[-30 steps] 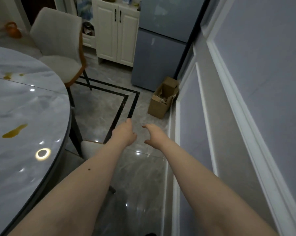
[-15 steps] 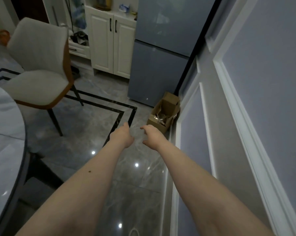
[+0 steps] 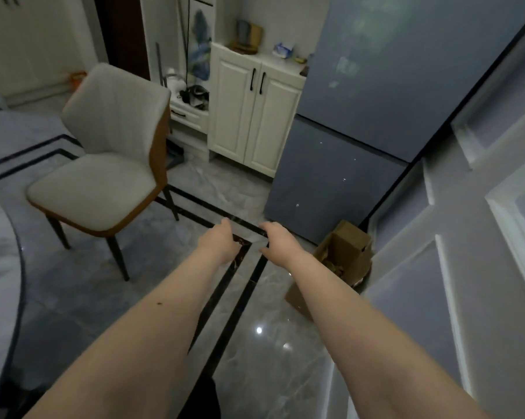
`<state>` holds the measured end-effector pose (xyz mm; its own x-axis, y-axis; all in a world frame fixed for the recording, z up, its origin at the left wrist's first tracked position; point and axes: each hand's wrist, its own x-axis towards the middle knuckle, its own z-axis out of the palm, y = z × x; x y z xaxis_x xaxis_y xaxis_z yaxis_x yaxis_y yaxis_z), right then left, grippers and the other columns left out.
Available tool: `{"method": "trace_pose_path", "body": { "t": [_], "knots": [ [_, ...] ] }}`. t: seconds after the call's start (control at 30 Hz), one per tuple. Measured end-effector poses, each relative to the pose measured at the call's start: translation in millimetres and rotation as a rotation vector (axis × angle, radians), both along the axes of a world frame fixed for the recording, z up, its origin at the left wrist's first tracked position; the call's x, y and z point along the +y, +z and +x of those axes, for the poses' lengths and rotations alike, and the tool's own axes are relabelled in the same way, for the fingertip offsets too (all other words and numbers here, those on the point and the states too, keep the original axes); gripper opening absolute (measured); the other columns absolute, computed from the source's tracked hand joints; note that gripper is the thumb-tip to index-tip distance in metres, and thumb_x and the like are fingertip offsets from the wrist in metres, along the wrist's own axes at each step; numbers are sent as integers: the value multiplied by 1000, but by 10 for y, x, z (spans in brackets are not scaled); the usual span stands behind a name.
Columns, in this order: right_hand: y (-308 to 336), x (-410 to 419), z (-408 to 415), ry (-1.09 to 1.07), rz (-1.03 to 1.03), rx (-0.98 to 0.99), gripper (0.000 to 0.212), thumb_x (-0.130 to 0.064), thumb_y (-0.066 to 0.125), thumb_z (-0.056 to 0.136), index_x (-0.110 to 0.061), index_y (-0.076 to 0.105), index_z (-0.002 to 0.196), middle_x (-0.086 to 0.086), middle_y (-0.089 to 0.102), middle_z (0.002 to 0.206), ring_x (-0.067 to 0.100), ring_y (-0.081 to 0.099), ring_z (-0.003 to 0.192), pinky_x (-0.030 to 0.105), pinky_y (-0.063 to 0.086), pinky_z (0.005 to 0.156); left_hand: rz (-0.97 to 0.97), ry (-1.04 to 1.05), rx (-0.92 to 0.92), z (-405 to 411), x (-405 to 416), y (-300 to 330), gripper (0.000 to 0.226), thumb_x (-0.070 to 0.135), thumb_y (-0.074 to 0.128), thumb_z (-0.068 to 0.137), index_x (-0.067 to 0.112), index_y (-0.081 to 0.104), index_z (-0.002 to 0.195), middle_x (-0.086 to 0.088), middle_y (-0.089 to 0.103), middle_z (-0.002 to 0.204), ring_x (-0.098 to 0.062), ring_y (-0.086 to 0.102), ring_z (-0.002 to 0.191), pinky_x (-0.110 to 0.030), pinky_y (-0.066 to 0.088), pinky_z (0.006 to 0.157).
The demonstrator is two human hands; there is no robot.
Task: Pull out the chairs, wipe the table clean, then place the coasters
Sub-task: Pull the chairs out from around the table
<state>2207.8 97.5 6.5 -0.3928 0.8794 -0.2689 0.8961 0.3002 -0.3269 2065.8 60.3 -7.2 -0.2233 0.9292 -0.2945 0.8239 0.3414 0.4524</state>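
Bench [image 3: 1, 267] edge shows at far left, no coasters seen. Chair [image 3: 104, 164] stands apart from it on the floor. Left hand [image 3: 220, 244] and right hand [image 3: 278, 241] reach forward, fingers loose, holding nothing. Chair-pulling step; next, probably grab that chair's back.

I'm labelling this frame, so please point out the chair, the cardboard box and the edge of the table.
chair [image 3: 95, 189], head view, on its seat cushion.
cardboard box [image 3: 350, 241], head view, on its raised flap.
table [image 3: 1, 252], head view, on its top near the rim.
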Motion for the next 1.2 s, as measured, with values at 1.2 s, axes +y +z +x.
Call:
{"method": "trace_pose_path", "body": {
  "t": [1.2],
  "knots": [
    [51,7322,-3950,565,6,82,62,-15,63,86,-12,37,142,12,40,142,29,40,131,41,36,108,167,570,231,-3425,6562,-15,38,21,51,88,9,40,123,-12,52,120,-30,50,110,-39,44,89]
  ]
}}
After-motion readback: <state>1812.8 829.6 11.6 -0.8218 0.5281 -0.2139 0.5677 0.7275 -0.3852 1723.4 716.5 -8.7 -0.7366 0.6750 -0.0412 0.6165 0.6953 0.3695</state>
